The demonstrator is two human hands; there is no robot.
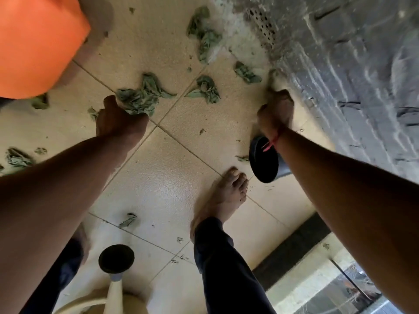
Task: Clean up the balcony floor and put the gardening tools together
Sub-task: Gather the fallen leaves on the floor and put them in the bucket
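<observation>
Dried green leaves lie scattered over the beige floor tiles [172, 177]. My left hand [118, 118] is closed on the near edge of the biggest leaf clump [145, 94], which rests on the floor. My right hand [276, 109] is fisted by the grey wall, around a pale blurred scrap [274, 79] that sticks out above the fist; I cannot tell what it is. More leaves lie at the top [204, 32], in the middle [205, 89] and at the far left [17, 158]. A cream watering can with a black rose head [116, 258] stands at the bottom.
An orange bucket [34, 44] fills the top left corner. A dark pot [264, 163] lies on its side under my right wrist. My bare right foot [226, 196] stands mid-floor. A perforated drain cover [263, 26] and a rough grey wall [351, 75] run along the right.
</observation>
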